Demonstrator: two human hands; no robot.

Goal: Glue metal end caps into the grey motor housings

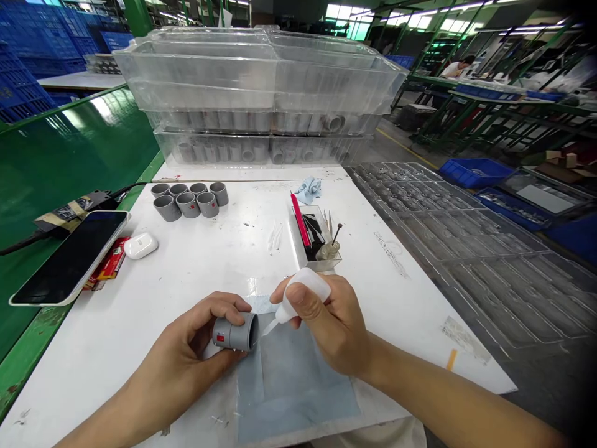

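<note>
Left hand grips a grey tube, right hand pinches a squeeze bottle just beside it.

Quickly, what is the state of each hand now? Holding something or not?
Left hand: closed, holding a grey plastic tube with a red mark.
Right hand: closed, holding a white squeeze bottle.

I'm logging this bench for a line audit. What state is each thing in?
Left hand, gripping the coupling.
Grey plastic coupling, held on its side, red label showing.
Right hand, gripping the bottle.
White squeeze bottle, tilted, nozzle down.
Seven grey couplings, standing on end.
Clear plastic trays, stacked.
Smartphone, lying flat, screen dark.
Blue cloth, crumpled.
</note>
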